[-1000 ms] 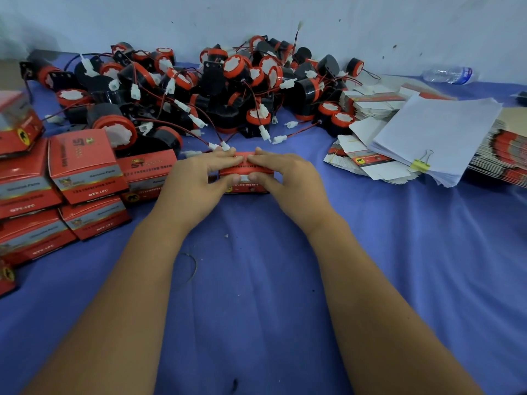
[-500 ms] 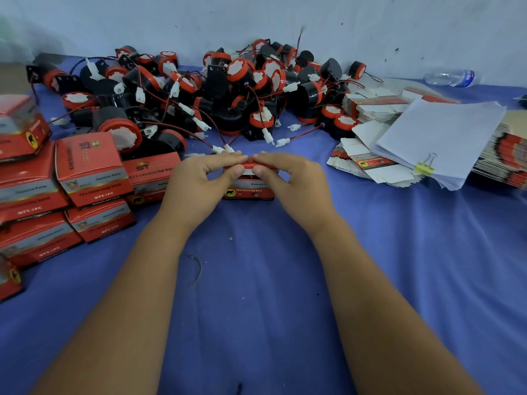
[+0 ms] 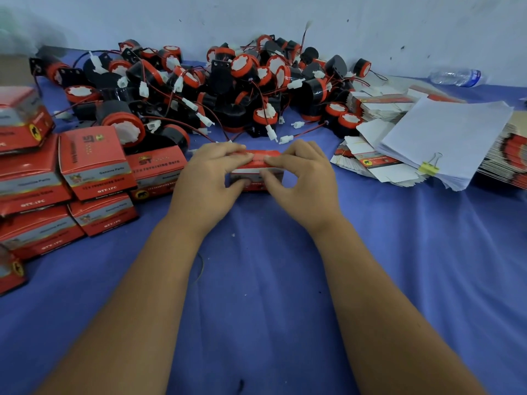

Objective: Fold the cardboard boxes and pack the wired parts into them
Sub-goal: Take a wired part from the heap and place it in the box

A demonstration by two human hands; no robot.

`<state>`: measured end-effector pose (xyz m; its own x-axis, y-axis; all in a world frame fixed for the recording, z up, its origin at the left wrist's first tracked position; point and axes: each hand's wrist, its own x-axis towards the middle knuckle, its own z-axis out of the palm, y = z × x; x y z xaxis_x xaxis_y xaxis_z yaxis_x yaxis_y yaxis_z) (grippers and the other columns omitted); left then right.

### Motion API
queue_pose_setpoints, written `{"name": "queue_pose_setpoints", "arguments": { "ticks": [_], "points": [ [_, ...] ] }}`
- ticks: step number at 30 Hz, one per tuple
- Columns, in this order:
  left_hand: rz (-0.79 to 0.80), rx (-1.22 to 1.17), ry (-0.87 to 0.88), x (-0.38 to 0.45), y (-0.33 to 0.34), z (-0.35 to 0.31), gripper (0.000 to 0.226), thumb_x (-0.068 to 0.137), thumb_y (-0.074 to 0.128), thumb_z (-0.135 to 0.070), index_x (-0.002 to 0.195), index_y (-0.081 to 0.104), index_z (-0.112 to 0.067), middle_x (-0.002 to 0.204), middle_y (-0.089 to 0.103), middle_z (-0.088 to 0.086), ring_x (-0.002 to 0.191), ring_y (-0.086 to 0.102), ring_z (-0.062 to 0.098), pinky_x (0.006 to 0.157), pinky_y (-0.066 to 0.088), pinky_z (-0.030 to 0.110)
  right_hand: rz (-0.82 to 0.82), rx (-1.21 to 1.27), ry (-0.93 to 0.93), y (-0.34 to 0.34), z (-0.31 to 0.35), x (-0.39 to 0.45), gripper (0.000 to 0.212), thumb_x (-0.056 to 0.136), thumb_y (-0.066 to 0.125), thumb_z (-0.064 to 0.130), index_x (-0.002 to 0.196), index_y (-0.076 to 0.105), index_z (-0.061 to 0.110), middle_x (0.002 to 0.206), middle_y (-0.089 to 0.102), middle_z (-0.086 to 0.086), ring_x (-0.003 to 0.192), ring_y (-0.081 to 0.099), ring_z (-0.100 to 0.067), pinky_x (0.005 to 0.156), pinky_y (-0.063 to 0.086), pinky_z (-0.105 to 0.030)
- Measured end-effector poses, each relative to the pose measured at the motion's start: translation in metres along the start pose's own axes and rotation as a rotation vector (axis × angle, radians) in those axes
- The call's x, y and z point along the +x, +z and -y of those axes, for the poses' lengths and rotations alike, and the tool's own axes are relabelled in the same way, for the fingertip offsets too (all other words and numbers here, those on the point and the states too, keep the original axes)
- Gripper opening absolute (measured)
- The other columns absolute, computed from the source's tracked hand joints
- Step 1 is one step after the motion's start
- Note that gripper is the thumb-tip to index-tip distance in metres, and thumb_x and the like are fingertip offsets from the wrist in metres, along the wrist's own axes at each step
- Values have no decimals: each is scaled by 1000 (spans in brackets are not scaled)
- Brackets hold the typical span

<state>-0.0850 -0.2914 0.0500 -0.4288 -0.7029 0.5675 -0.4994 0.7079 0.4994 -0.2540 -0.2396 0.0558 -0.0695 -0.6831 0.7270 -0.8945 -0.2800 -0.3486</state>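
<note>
Head view: a person is working at a table draped in a blue cloth (image 3: pixel 285 280), with both forearms reaching forward to a single red cardboard box (image 3: pixel 258 173) standing on the cloth near the middle of the view. The left hand (image 3: pixel 206 178) is gripping the box from its left end, fingers laid along the top flap and thumb curled against the near face; the right hand (image 3: pixel 303 178) is gripping it from the right end, its fingers pressing on the same flap and its thumb bent toward the front. Whether a part is already inside cannot be told, since the hands are covering the opening. The step in hand appears to be the closing of the top flap, and it is best done by keeping the thumbs bracing the near wall while the fingers are pressing the flap down evenly from both ends, so that the tuck tab is sliding inside the front wall and not buckling over it. Any wire lying across the rim should be tucked in first. Behind the box, the heap of wired parts (image 3: pixel 228 89), black bodies with red rims and white connectors, is lying against the wall. To the left, packed boxes (image 3: pixel 94 163) are standing stacked close together; to the right, flat box blanks (image 3: pixel 370 163) are lying under a clipped sheaf of paper (image 3: pixel 445 132).
</note>
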Motion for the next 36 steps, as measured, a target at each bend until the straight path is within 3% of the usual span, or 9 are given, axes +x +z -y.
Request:
{"name": "queue_pose_setpoints", "arguments": {
  "ticks": [4,7,10,19,23,28,32,36],
  "points": [
    [-40,59,76,-1,3,-5,39,80,73,4,117,72,-7,106,66,10,103,55,31,91,44,37,56,-42,-17,-1,3,1,18,77,76,14,94,76,9,77,56,-7,77,52,-25,73,46,-38],
    [-46,57,37,-2,3,-7,35,80,73,2,114,73,-9,104,65,7,102,53,31,82,49,46,65,-108,-40,0,3,1,14,78,75,12,92,76,8,79,58,-7,79,55,-29,74,43,-36],
    [-49,104,0,-3,3,-12,26,80,77,-9,106,74,-10,102,62,6,103,50,30,71,51,48,15,-157,-108,3,5,0,10,75,76,6,86,75,6,75,58,-9,73,56,-32,66,46,-39],
    [-85,267,2,-3,6,-20,14,85,72,-14,98,73,-13,96,62,2,94,49,27,52,36,31,-15,-132,-91,6,9,-2,11,76,73,1,86,76,5,72,59,-11,71,57,-35,64,50,-45],
    [-103,331,58,-4,6,-21,10,84,72,-12,94,74,-11,92,64,5,88,51,30,55,34,30,-3,-128,-73,7,10,-2,9,78,72,3,85,76,6,73,58,-10,72,56,-34,65,49,-45],
    [-165,449,219,-2,9,-17,4,83,68,-5,82,71,-6,89,67,9,84,59,34,78,38,39,-13,-188,-109,9,10,-3,2,75,73,5,74,73,7,73,58,-8,72,56,-32,63,43,-38],
    [-160,476,243,-1,12,-16,10,80,70,1,73,67,-6,74,61,8,73,58,32,77,34,37,-7,-216,-101,12,11,-4,8,73,74,7,67,68,8,72,58,-5,74,56,-29,68,33,-30],
    [-96,357,217,-3,5,-15,8,82,69,2,86,74,-3,76,63,12,73,58,34,69,42,41,56,59,132,12,10,-4,4,81,73,8,84,75,8,84,60,-4,85,54,-27,77,45,-36]
  ]
}}
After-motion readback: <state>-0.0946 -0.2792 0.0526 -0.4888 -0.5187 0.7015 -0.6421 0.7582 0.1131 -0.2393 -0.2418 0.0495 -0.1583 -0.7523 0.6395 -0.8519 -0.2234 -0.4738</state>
